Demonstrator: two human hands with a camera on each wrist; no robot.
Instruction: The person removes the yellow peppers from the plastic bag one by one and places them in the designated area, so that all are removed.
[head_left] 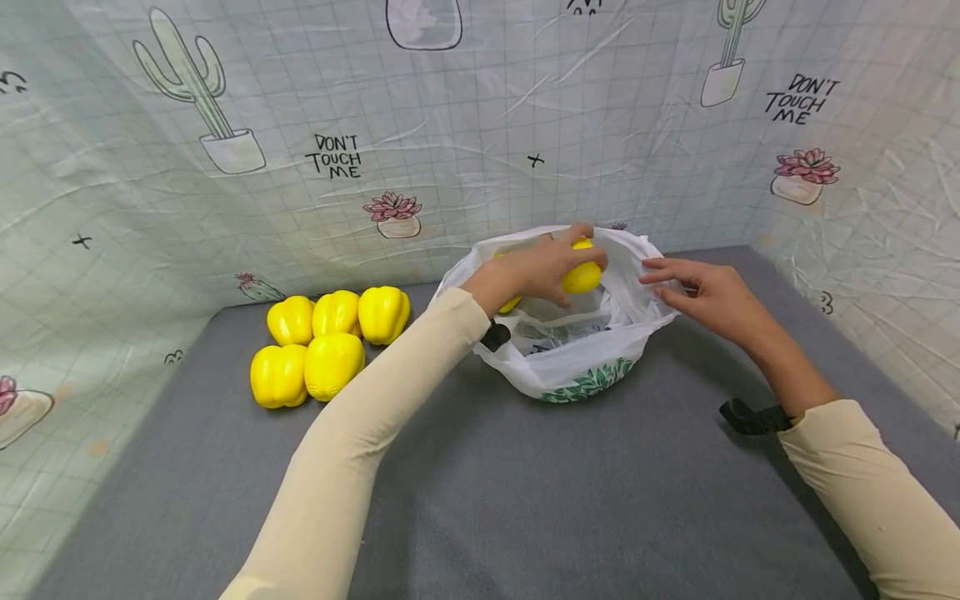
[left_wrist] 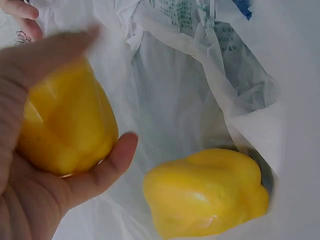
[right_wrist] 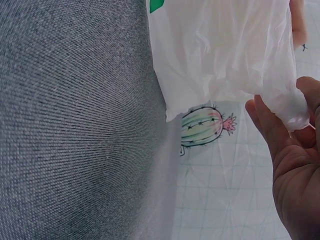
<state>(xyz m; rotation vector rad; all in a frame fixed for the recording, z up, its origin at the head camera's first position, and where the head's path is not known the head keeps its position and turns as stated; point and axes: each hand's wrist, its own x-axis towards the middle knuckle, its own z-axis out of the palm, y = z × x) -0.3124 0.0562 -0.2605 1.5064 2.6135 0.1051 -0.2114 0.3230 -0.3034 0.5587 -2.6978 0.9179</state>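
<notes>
A white plastic bag (head_left: 555,371) with a green leaf print stands with its mouth wide apart. Over that mouth, my left hand (head_left: 536,268) grips a yellow bell pepper (head_left: 581,279), fingers on one side and thumb on the other. Below it, a second yellow bell pepper (left_wrist: 205,192) lies inside the bag, as the left wrist view shows. My right hand (head_left: 708,296) is at the bag's right rim. From the right wrist view, its thumb and fingers pinch the bunched plastic edge (right_wrist: 290,107).
Several more yellow bell peppers (head_left: 333,367) sit in two rows on the grey table (head_left: 480,500), left of the bag. Close behind the table hangs a printed curtain (head_left: 465,150), which also runs along both sides.
</notes>
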